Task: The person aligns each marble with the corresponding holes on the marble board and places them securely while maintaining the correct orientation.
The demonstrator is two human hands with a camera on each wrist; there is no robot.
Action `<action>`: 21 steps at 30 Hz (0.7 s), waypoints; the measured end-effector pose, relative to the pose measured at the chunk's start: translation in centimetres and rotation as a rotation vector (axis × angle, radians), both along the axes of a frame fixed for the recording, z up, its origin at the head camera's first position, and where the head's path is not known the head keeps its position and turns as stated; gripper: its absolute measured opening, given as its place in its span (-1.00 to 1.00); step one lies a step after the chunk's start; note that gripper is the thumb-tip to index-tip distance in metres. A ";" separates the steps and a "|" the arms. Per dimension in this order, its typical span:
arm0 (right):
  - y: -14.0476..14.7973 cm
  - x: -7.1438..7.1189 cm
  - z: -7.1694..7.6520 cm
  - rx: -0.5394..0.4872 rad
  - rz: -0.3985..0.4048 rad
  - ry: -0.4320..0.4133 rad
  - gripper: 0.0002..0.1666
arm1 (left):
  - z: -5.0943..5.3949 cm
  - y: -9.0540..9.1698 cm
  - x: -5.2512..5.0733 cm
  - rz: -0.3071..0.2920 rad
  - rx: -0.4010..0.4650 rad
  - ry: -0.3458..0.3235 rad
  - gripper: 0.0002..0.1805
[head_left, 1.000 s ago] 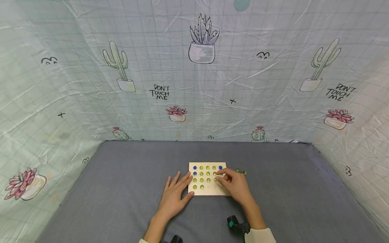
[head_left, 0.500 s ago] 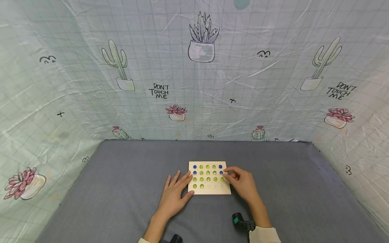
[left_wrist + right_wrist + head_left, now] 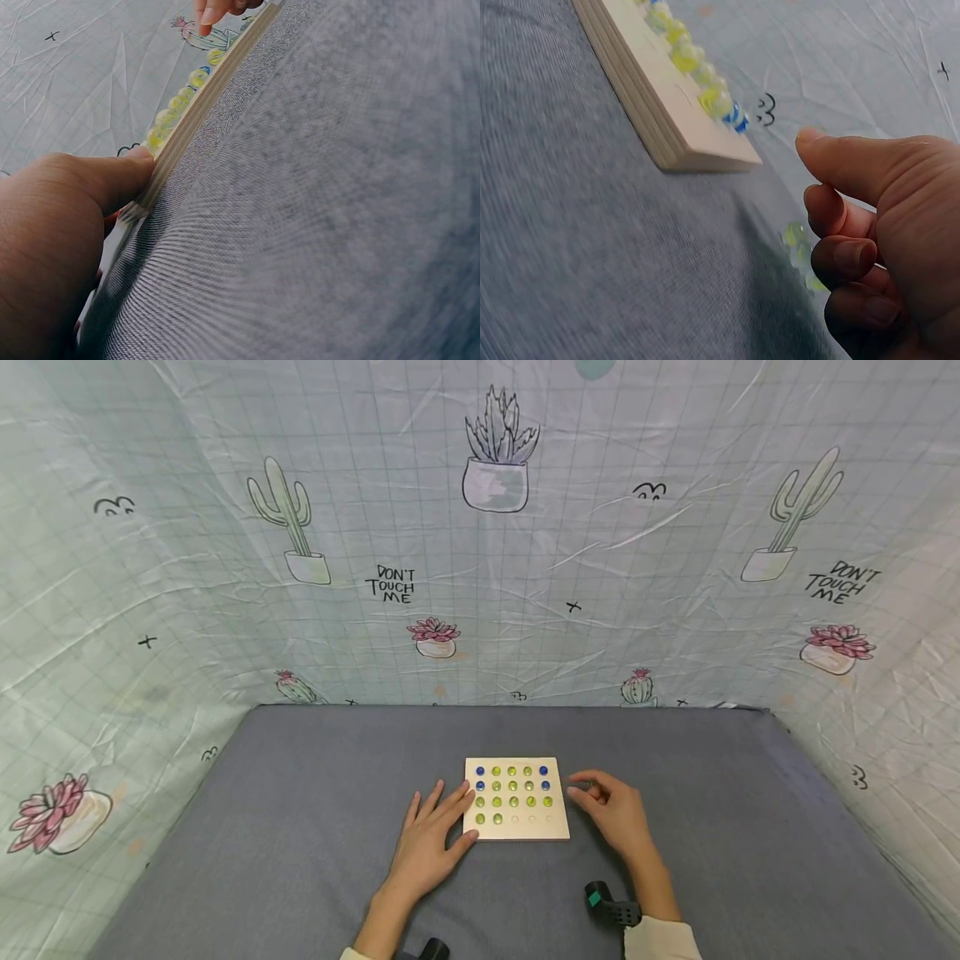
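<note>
On grey cloth (image 3: 300, 860), the left hand (image 3: 429, 850), fingers spread, touches the board (image 3: 517, 832) at left; rightward, the right hand (image 3: 617, 817), fingertips parted, hides loose marbles (image 3: 801, 253) from my head view.

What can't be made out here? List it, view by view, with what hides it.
Head: the loose marbles, hidden behind the right hand.
Head: the left wrist's black device, cut off by the bottom edge.
Right wrist: the marbles' exact number; they blur, and the fingers may cover some.
Right wrist: the board's far end, cut off by the top edge.
</note>
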State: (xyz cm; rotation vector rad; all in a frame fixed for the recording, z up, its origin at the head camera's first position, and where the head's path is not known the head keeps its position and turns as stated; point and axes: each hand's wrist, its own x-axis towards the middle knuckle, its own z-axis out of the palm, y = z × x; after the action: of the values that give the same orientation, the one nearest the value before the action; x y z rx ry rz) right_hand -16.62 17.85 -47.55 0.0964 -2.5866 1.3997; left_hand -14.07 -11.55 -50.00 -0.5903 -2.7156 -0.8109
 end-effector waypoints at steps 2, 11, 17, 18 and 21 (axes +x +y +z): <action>0.3 0.0 -0.1 0.006 -0.010 0.009 -0.75 | 0.0 0.0 0.0 -0.001 -0.001 0.003 -0.38; 1.0 -0.1 -0.5 0.039 -0.048 0.005 -0.74 | 0.0 0.0 0.0 0.001 -0.006 0.008 -0.38; 1.2 -0.1 -0.7 0.043 -0.073 -0.006 -0.75 | 0.1 0.0 0.1 -0.004 -0.004 0.013 -0.38; 1.2 -0.1 -0.8 0.043 -0.075 -0.006 -0.74 | 0.1 0.0 0.1 -0.004 -0.003 0.013 -0.38; 1.2 -0.2 -1.0 0.050 -0.090 -0.003 -0.75 | 0.1 0.0 0.1 -0.005 -0.003 0.013 -0.38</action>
State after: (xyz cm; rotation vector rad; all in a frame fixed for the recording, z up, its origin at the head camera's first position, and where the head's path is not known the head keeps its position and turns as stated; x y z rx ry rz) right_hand -16.77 19.06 -48.55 -0.0145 -2.5948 1.3053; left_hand -13.99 -11.52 -49.86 -0.6018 -2.7051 -0.8014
